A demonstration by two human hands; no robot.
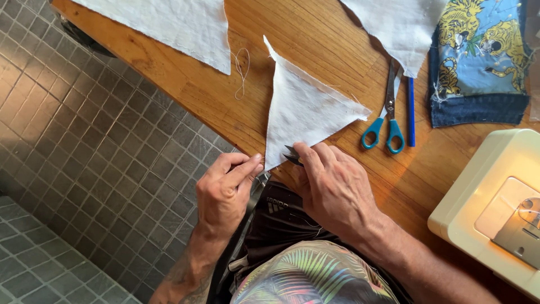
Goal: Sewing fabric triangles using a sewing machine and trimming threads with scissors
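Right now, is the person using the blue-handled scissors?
No: the blue-handled scissors lie untouched on the wooden table, while the right hand holds small dark snips.

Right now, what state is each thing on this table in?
White triangle of cloth: flat, its near corner pinched by the left hand.
Small snips: held in the right hand, blades at that corner.
Blue-handled scissors: closed, lying flat.
Blue pencil: lying beside the scissors.
Tiger-print fabric: lying flat.
Loose thread: curled on the table.
Sewing machine: lamp lit.
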